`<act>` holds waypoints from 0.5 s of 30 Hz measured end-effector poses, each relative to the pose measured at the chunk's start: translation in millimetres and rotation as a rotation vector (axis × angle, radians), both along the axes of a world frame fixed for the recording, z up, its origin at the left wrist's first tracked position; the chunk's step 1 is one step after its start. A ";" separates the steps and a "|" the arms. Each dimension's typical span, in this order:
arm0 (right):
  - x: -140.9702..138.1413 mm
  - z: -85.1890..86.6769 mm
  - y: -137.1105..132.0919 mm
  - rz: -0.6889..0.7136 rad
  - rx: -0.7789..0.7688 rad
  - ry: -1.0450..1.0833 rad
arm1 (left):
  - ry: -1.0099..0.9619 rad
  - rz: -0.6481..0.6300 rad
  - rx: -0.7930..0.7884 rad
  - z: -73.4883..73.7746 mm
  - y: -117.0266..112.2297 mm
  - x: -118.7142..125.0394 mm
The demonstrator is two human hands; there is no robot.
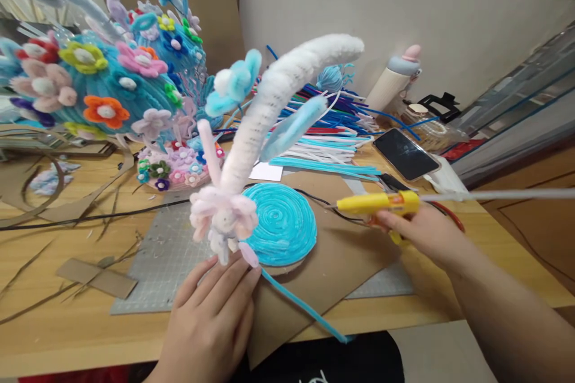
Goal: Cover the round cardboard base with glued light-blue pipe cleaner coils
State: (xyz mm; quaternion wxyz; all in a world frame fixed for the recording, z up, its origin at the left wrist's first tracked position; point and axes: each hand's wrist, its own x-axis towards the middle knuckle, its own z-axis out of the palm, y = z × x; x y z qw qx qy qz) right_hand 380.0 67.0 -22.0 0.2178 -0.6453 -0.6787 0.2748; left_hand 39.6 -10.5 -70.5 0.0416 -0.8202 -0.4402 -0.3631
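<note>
My right hand (415, 230) grips a yellow hot glue gun (380, 203), its nozzle pointing left and a long glue stick running out of its back. A round disc coiled from blue pipe cleaners (283, 224) on a cardboard base sits in the middle. My left hand (218, 305) is closed at the disc's near left edge, its fingertips partly hidden behind fuzzy flowers. A loose blue pipe cleaner tail (305, 306) leads from there toward the front edge. Over the disc's left side rises a thick white curved stem (263, 108) with pale pink flowers (224, 218) at its foot.
Decorated blue pipe-cleaner pieces with colourful flowers (108, 111) stand at the left. Several loose pipe cleaners (323, 143), a phone (406, 154) and a bottle (393, 81) lie or stand behind. A cutting mat (153, 257), cardboard scraps (96, 278) and a black cord (103, 214) cover the table.
</note>
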 end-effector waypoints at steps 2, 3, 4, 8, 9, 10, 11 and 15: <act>-1.9 -5.1 15.4 -0.008 -0.089 0.131 | -0.002 0.004 0.002 0.1 -0.2 0.1; -4.4 -7.3 21.8 0.007 -0.129 0.191 | 0.001 0.005 0.002 0.3 -0.2 0.1; -7.3 -9.4 27.4 0.020 -0.156 0.234 | 0.004 0.005 0.000 0.6 -0.2 0.0; -10.9 -16.5 44.0 0.017 -0.198 0.275 | 0.014 0.005 0.000 2.2 0.5 -0.8; -9.2 -17.2 46.4 -0.004 -0.182 0.245 | 0.013 0.006 0.003 2.5 0.6 -0.8; -7.2 -16.9 47.6 -0.034 -0.152 0.199 | 0.013 0.006 0.005 2.6 0.7 -0.8; -5.6 -15.6 46.9 -0.072 -0.106 0.143 | 0.012 0.008 0.004 2.6 0.6 -0.6; -19.5 -3.9 16.6 -0.165 0.108 -0.042 | 0.017 0.024 -0.019 2.2 -0.7 0.9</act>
